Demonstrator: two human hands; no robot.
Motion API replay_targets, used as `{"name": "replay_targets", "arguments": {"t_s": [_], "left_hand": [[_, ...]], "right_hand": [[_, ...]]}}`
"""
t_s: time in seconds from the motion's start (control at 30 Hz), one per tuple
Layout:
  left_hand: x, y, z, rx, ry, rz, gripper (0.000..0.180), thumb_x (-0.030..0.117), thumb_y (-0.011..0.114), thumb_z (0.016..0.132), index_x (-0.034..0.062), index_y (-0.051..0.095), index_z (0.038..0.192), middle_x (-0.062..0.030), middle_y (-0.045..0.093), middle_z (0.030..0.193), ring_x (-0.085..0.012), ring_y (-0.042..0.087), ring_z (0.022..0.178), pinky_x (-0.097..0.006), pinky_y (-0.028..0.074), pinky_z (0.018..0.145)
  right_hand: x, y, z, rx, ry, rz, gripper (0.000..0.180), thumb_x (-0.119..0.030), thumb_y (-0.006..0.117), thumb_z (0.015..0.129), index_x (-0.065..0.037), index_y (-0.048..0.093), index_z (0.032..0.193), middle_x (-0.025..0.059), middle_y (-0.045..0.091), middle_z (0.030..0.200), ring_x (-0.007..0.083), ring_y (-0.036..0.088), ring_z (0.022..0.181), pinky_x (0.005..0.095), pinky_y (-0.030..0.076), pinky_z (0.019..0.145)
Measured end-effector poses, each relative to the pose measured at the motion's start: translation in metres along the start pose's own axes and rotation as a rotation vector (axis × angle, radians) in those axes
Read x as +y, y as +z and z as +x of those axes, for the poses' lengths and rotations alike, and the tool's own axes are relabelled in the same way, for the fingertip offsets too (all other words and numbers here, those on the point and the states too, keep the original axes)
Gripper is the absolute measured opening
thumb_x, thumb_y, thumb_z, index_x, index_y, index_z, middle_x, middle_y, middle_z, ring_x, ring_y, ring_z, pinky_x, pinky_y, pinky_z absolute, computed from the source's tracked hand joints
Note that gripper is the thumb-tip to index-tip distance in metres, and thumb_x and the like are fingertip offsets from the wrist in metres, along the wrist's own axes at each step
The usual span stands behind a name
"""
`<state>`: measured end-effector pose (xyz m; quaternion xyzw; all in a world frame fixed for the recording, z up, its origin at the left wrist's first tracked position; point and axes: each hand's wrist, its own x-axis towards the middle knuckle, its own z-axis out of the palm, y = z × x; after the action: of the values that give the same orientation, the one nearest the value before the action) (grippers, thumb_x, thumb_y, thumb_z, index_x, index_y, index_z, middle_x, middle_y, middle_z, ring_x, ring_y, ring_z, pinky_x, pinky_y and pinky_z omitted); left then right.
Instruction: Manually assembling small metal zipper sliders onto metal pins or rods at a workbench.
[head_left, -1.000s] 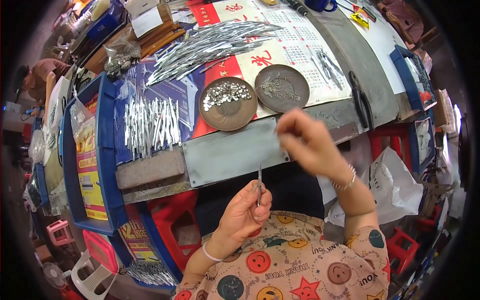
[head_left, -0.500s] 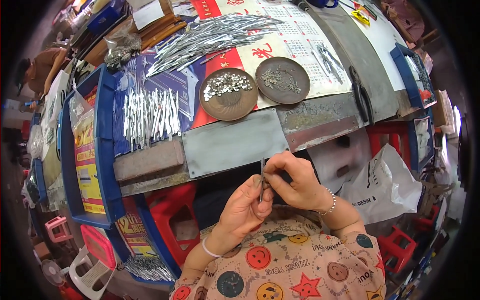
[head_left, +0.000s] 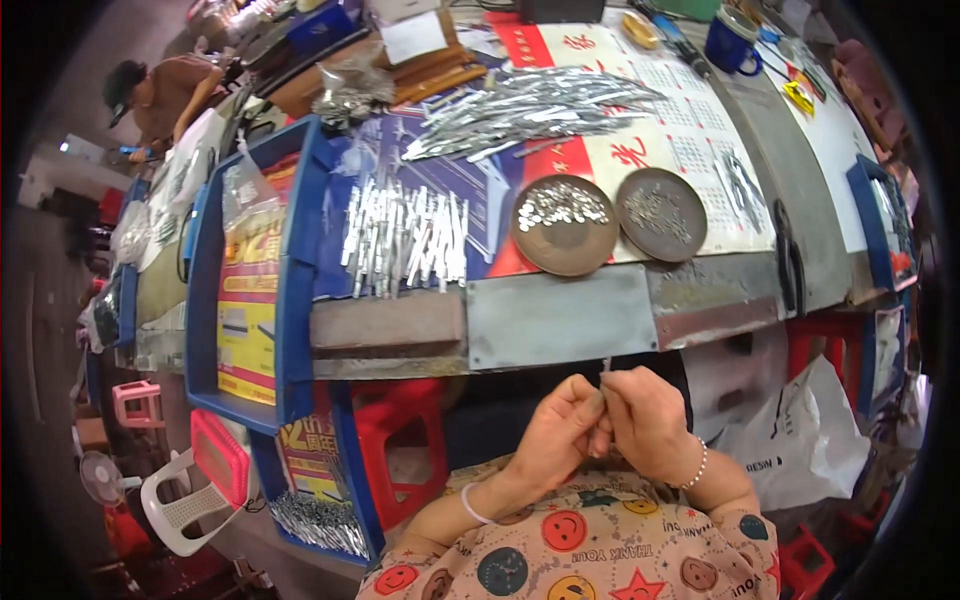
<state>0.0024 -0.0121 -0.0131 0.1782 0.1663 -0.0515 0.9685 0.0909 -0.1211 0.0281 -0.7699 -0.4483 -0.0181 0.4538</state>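
Close together below the bench's front edge are my left hand (head_left: 562, 428) and my right hand (head_left: 648, 422), both with fingers closed. Between them they pinch a slim metal strip (head_left: 606, 366), whose tip sticks up above the fingertips; the fingers cover the rest. Just beyond lies a grey metal plate (head_left: 560, 318) on the bench edge. Behind it stand a brown dish (head_left: 565, 255) of small shiny round pieces and a second dish (head_left: 662, 248) holding tiny thin metal parts. To the left, a row of silvery strips (head_left: 405, 238) lies side by side.
A large heap of metal strips (head_left: 530, 110) covers the back of the bench. Black-handled pliers (head_left: 788, 262) lie at the right. A blue tray (head_left: 300, 330) stands left, above another bin of metal pieces (head_left: 320, 522). A blue mug (head_left: 733, 45) sits far right. Another person (head_left: 165, 95) is at the far left.
The view has swung, so the bench and my hands sit further right and lower in the picture. My hands have drawn closer together around the strip, covering more of it.
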Motion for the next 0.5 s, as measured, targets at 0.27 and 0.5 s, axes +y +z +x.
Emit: {"name": "replay_targets", "arguments": {"t_s": [0.27, 0.5], "left_hand": [[0.01, 0.012, -0.01, -0.064, 0.043, 0.052, 0.014, 0.016, 0.054, 0.095, 0.0066, 0.046, 0.089, -0.0063, 0.058, 0.075, -0.011, 0.053, 0.056, -0.021, 0.044, 0.052], [0.007, 0.015, -0.01, -0.064, -0.016, 0.008, 0.014, 0.017, 0.053, 0.096, 0.0065, 0.046, 0.089, -0.0059, 0.058, 0.075, -0.0113, 0.053, 0.056, -0.021, 0.044, 0.052]], "right_hand": [[0.003, -0.009, -0.006, -0.013, 0.447, 0.57, 0.024, 0.002, 0.065, 0.081, 0.0, 0.051, 0.1, 0.0115, 0.062, 0.081, 0.0181, 0.063, 0.074, 0.0268, 0.051, 0.067], [-0.001, -0.009, 0.005, 0.014, 0.057, 0.156, 0.017, 0.004, 0.066, 0.075, -0.001, 0.052, 0.084, 0.0125, 0.059, 0.077, 0.0273, 0.058, 0.067, 0.0333, 0.048, 0.058]]}}
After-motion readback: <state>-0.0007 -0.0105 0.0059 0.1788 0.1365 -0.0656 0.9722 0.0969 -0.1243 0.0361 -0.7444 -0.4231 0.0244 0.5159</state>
